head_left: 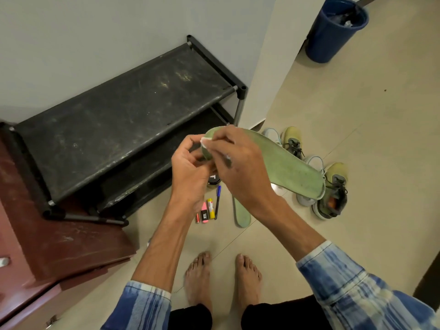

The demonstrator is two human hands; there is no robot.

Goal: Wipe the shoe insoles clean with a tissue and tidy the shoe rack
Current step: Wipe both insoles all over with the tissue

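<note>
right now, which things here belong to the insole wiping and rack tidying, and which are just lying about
In the job: left hand gripping the held insole, right hand pressing the tissue on it, floor insole, shoes, shoe rack.

Lying about: pen, battery, pink marker, yellow stick, jar, blue bin, wooden cabinet.

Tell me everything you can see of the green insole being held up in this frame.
The green insole is long, flat and pale green, foam-like, with darker grime speckles and a raised pale rim at its lower-right end. It is held in the air before the shoe rack, slanting down to the right. The left hand grips its upper-left end; the right hand presses a white tissue against that end.
</note>
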